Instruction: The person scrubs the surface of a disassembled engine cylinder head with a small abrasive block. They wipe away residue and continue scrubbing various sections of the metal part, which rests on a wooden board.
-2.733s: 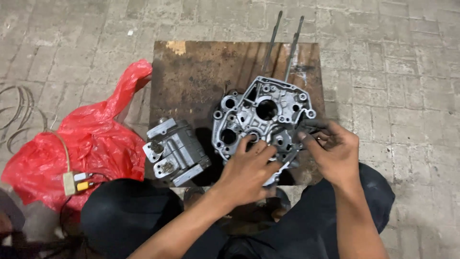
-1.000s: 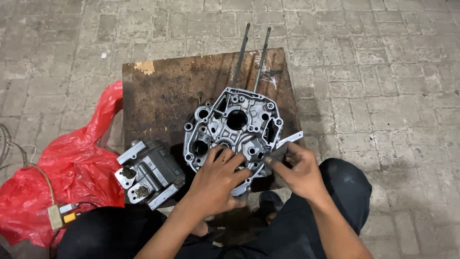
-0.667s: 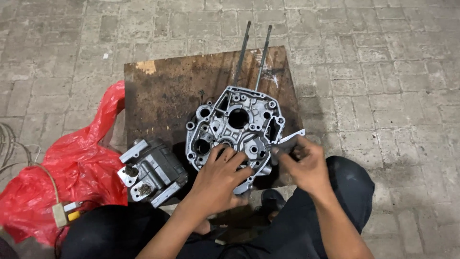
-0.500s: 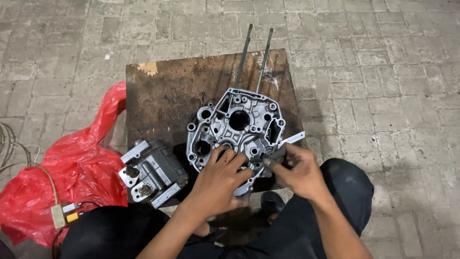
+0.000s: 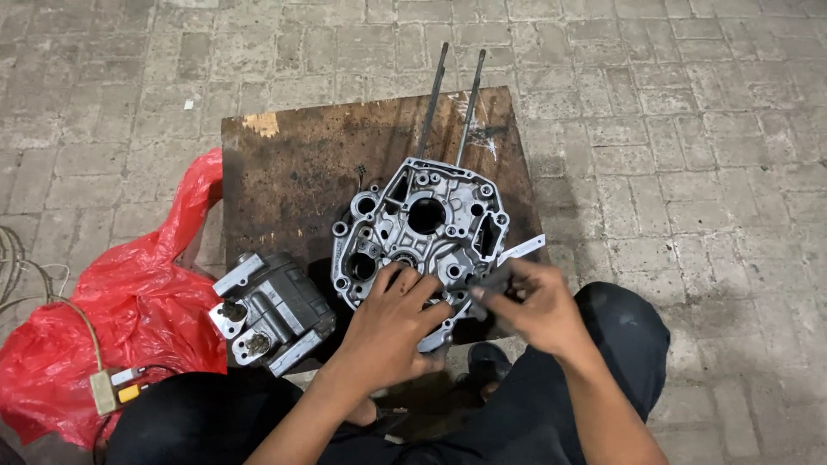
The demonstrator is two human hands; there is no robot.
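Note:
A silver metal engine case half (image 5: 426, 224) lies flat on a dark, stained wooden board (image 5: 293, 172), with two long studs (image 5: 452, 99) sticking out from its far side. My left hand (image 5: 389, 325) rests palm down on the near edge of the case, fingers spread. My right hand (image 5: 525, 306) is beside it at the case's right edge, fingers closed on a small thin tool or strip (image 5: 504, 263) with a pale tip pointing up and right.
A grey engine cylinder block (image 5: 271, 314) sits at the board's near left corner. A red plastic bag (image 5: 112, 319) lies left of it on the brick paving, with a cable and small switch box (image 5: 108, 392) on top. My dark-trousered knees frame the board.
The view has shifted slightly. My right hand has drawn in closer to the case's right edge with the thin tool. The left hand stays pressed on the case.

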